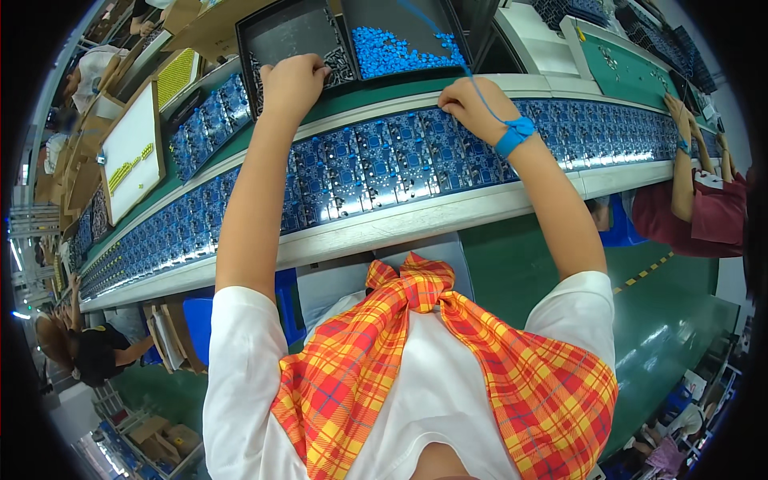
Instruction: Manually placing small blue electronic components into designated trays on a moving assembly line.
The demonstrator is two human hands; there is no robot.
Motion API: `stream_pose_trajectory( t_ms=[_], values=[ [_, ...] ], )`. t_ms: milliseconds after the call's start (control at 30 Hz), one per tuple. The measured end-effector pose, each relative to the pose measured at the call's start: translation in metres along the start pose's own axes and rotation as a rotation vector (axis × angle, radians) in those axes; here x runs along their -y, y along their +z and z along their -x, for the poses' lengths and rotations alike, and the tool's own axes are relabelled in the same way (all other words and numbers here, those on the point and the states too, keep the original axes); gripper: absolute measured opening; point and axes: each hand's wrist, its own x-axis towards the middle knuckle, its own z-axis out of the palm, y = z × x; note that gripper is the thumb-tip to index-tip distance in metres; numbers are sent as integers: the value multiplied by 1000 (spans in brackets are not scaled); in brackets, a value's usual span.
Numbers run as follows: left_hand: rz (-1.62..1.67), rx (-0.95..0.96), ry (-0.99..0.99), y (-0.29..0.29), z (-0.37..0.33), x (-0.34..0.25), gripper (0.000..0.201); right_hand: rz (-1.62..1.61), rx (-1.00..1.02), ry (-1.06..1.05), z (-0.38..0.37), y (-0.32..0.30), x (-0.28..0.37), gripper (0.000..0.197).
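My left hand (pixel 294 84) is at the near edge of a black tray (pixel 280 30) that holds small black parts (pixel 339 64). Its fingers are curled together, and whatever they grip is hidden. Over the row of blue circuit boards (pixel 392 156), my right hand (pixel 478 106) has thumb and fingers pinched closed. Anything between those fingertips is too small to make out. A blue wrist strap (pixel 514 136) with a blue cord circles my right wrist. Beyond this hand, a second black tray (pixel 400 16) contains a heap of small blue components (pixel 396 53).
Pale rails (pixel 448 210) border the line of boards. More boards (pixel 210 128) lie at the left beside a white panel (pixel 132 152) with yellow parts. Co-workers' hands (pixel 680 116) are at the right, near a green surface (pixel 620 68). Another person (pixel 88 348) is at far left.
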Motion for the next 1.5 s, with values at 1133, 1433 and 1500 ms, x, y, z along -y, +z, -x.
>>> stream_pose_trajectory(
  t_ms=[1133, 1433, 1500],
  values=[
    [549, 112, 454, 9, 52, -112, 12, -140, -133, 5, -86, 22, -9, 24],
    [397, 56, 511, 17, 56, -115, 8, -514, -340, 43, -91, 36, -29, 21],
    [392, 49, 515, 18, 56, -116, 8, -514, -339, 55, -89, 37, -32, 22]
  ],
)
